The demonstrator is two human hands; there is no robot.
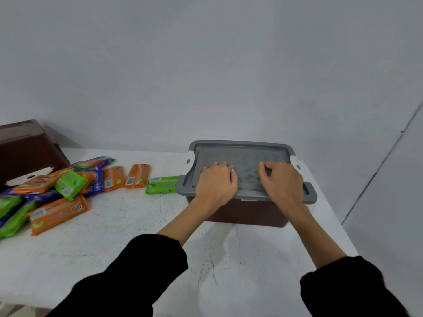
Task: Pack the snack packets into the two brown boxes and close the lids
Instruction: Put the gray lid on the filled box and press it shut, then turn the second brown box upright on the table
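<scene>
The view comes from a camera on the person's head, above the near edge of the surface (128,227), facing forward and down across it toward the wall (206,65), which fills the upper half of the frame. The wide lens bows the surface's edges and stretches the black sleeves (137,271) that enter from the bottom. The camera is close: the left hand (216,183) and right hand (282,181) lie right of centre at arm's reach, on the grey lid (242,154) by the far right corner. The snack packets (57,211) spread toward the left edge, and the second brown box (27,147) at the far left is cut by the frame.
</scene>
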